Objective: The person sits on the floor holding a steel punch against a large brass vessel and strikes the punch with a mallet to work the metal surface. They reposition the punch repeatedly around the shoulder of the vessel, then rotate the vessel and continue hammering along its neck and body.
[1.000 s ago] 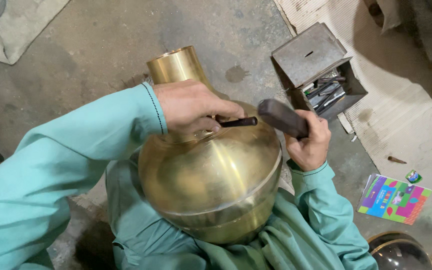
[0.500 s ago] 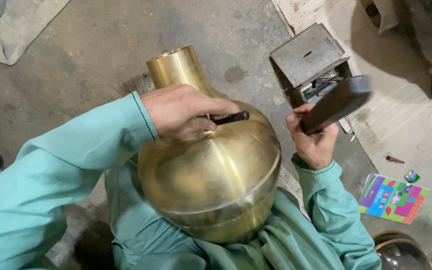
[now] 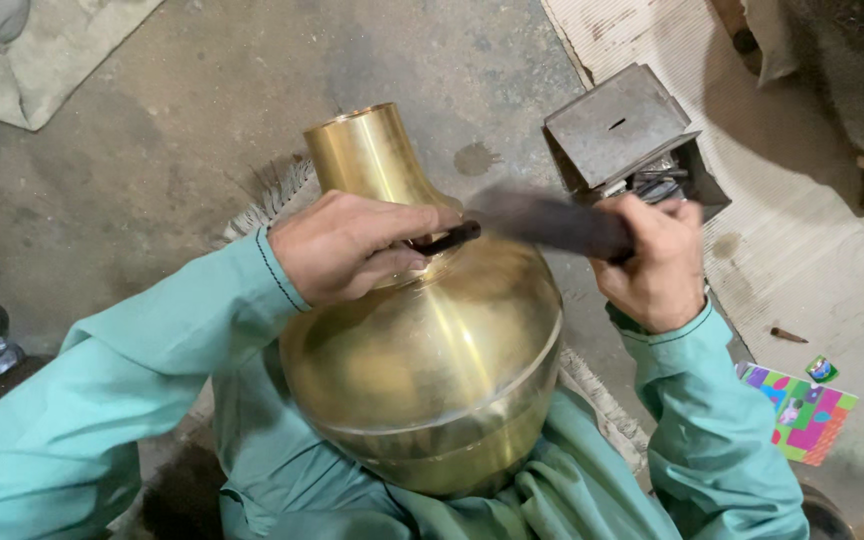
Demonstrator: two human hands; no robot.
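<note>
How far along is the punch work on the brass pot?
Done: brass pot is fully shaped, smooth and polished. In hand: left hand sets a dark punch at the shoulder; right hand swings a blurred hammer at it. Left: no marks are visible, so progress is unclear.

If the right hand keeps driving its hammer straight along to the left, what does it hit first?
Most likely the dark punch that the left hand holds against the brass pot. The right hand swings a blurred hammer, so depth is uncertain.

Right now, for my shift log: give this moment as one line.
left hand: holds dark punch on brass pot | right hand: grips blurred hammer | open metal toolbox beyond
</note>
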